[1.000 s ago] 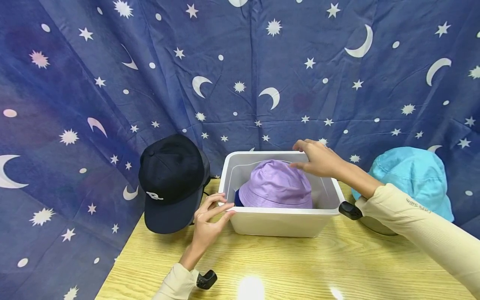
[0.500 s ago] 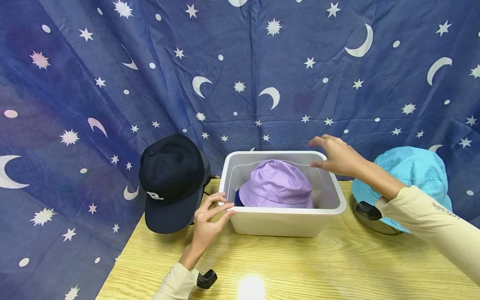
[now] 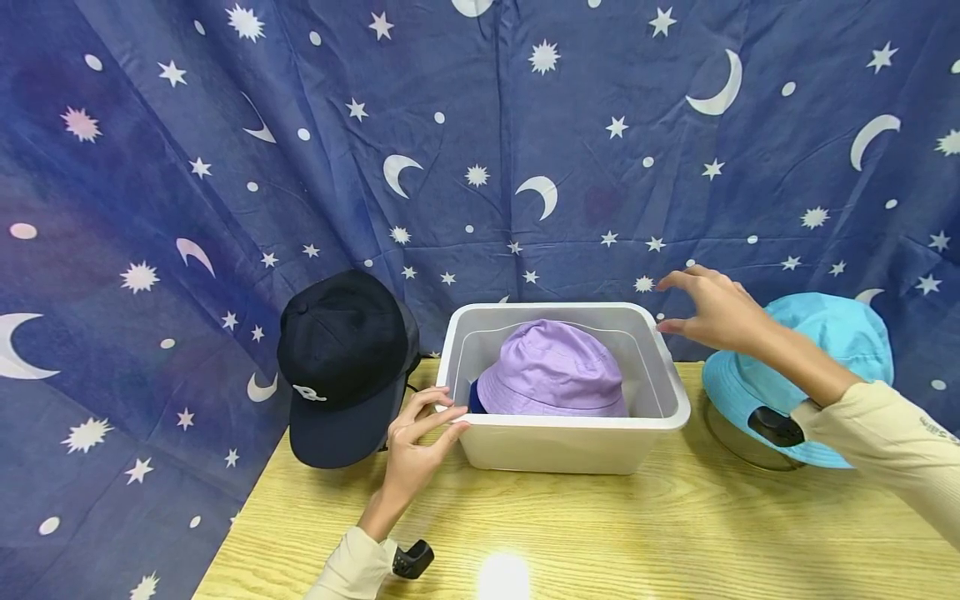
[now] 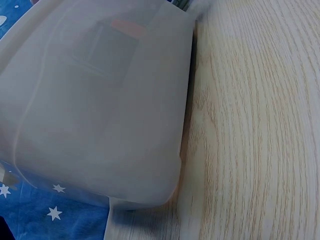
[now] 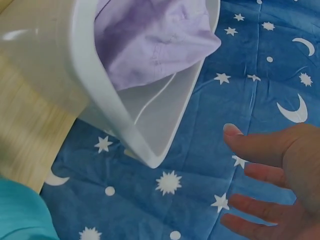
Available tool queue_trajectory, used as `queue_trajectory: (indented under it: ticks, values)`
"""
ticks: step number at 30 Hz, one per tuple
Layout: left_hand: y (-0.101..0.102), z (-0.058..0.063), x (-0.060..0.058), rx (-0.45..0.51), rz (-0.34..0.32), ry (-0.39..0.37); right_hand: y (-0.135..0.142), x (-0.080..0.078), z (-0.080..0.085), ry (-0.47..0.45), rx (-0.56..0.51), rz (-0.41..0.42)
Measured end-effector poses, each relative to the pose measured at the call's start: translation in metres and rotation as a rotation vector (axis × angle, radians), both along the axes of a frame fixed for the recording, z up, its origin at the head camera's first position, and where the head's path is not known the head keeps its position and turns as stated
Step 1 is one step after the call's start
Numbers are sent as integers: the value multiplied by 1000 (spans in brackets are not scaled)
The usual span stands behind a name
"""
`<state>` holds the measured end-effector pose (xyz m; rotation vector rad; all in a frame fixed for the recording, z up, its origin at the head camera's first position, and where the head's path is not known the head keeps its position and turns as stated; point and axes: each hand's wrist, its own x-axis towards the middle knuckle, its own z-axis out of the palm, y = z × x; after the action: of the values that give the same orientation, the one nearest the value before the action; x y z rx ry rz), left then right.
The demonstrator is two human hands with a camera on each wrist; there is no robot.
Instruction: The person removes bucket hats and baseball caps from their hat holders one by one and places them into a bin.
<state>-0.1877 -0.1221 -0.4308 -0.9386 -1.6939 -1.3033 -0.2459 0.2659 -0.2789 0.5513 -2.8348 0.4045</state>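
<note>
Compared with one second earlier, the right hand had moved rightward from above the lilac bucket hat to beyond the bin's right rim. Hat unchanged, inside the white plastic bin. Surface: wood-grain table, blue star-and-moon cloth behind; dark baseball cap left of bin, turquoise bucket hat right. Right hand: thumb and fingers wide apart, holding nothing. Left hand: fingers loosely bent, fingertips at bin's front left corner.

The left sleeve and right sleeve are cream, the right faintly lettered. A small black camera sits against each.
</note>
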Motion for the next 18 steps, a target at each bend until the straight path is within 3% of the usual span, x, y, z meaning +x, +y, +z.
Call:
queue_trajectory:
  ticks: [18]
  values:
    - [0,-1,0,6,-2,-5,33,9,-1,-2,37,-67]
